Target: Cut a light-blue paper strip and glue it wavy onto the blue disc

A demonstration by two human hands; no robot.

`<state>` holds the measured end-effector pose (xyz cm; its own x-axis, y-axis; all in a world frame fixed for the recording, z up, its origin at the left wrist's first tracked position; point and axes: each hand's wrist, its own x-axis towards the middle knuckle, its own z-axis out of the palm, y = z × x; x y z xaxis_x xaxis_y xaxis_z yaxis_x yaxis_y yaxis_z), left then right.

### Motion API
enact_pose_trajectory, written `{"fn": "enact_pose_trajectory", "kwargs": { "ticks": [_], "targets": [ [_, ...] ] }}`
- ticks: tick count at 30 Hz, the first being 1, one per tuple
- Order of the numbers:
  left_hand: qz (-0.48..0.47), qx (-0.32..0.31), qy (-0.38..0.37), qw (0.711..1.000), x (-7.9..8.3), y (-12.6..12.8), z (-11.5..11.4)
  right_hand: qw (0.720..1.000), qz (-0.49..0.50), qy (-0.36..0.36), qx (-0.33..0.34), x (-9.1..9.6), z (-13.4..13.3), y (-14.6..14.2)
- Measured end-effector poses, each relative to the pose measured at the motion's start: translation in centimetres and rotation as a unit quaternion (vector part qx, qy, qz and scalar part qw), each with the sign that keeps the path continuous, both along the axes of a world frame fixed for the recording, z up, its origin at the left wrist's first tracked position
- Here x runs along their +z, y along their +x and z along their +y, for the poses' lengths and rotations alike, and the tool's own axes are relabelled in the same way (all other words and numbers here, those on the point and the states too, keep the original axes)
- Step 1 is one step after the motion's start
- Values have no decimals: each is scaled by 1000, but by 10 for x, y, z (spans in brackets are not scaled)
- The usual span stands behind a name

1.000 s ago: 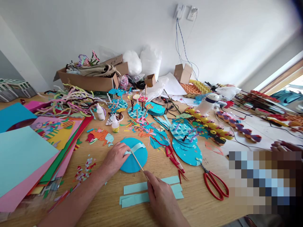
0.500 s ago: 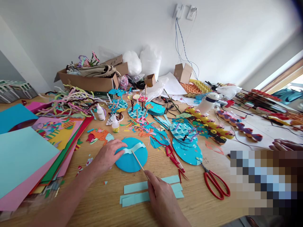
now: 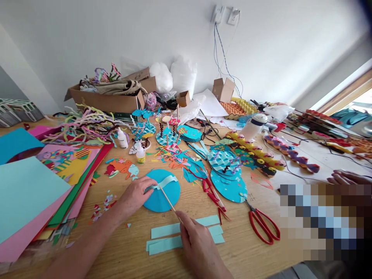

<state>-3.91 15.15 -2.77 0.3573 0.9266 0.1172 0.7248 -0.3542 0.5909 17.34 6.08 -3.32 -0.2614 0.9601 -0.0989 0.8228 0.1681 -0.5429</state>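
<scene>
A blue paper disc (image 3: 167, 199) lies on the table in front of me, with a wavy light-blue paper strip (image 3: 169, 179) across its upper part. The strip's left end is pinched under the fingers of my left hand (image 3: 136, 195), at the disc's left edge. In my right hand (image 3: 196, 236) is a thin wooden stick (image 3: 168, 200); its tip touches the strip near the middle. Partly beneath my right hand, several flat light-blue strips (image 3: 165, 245) lie on the wood.
Coloured paper sheets (image 3: 31, 193) are stacked at left. Small glue bottles (image 3: 140, 153), paper fish (image 3: 124, 167) and scraps stand or lie beyond the disc. Red-handled scissors (image 3: 263, 226) lie to the right, near decorated blue discs (image 3: 228, 184). Another person's hand (image 3: 347, 177) rests at far right.
My left hand has shifted slightly right, further over the strip, whose left part now bulges up more. The stick's tip stays at the strip's middle.
</scene>
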Motion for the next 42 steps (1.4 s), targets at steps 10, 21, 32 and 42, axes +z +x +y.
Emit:
{"fn": "enact_pose_trajectory", "kwargs": {
  "ticks": [10, 21, 32, 42],
  "targets": [
    [5, -1, -4, 1000, -3, 0, -1, 1000, -28, -7, -1, -4, 2, 1],
    [4, 3, 2, 1000, -8, -1, -1, 999, -29, -10, -13, -4, 2, 2],
    [13, 58, 72, 996, 20, -10, -10, 999, -39, -11, -6, -1, 3, 1],
    [125, -49, -15, 991, 15, 15, -54, 1000, -16, 19, 3, -1, 1, 2]
  ]
}}
